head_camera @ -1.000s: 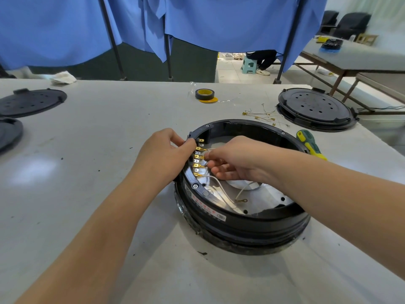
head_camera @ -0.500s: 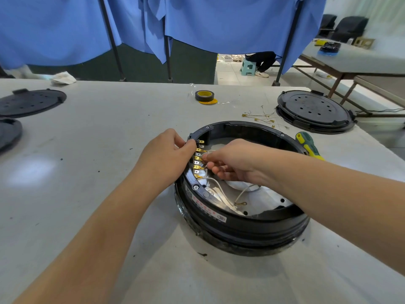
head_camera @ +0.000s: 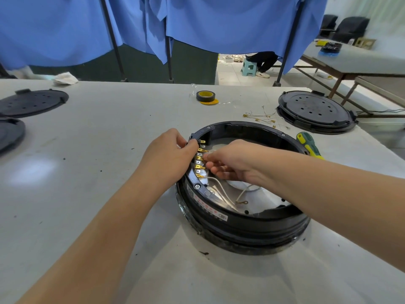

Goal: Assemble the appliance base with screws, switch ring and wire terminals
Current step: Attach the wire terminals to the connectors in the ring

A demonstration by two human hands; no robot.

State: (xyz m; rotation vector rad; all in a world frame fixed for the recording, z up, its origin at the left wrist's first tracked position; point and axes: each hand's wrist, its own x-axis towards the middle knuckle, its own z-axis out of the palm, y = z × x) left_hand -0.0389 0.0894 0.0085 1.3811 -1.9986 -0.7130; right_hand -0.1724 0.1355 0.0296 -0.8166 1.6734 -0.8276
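The round black appliance base (head_camera: 241, 229) sits upside down on the grey table, its metal floor showing inside. A row of brass and silver terminal tabs (head_camera: 199, 160) lines the inner left wall. My left hand (head_camera: 168, 154) grips the outer left rim beside those tabs, thumb hooked over the edge. My right hand (head_camera: 232, 163) reaches inside and pinches a wire terminal against the tabs. White wires (head_camera: 221, 190) run from the tabs across the floor, one ending in a loose ring terminal (head_camera: 242, 202).
A green and yellow screwdriver (head_camera: 309, 145) lies right of the base. Loose wires with terminals (head_camera: 263, 117) and a black lid (head_camera: 315, 111) lie behind it. A tape roll (head_camera: 205, 96) sits mid-table. Two more black lids (head_camera: 32, 103) rest at far left.
My right hand has shifted slightly along the terminal row; the left hand keeps its hold on the rim. The base has not moved.
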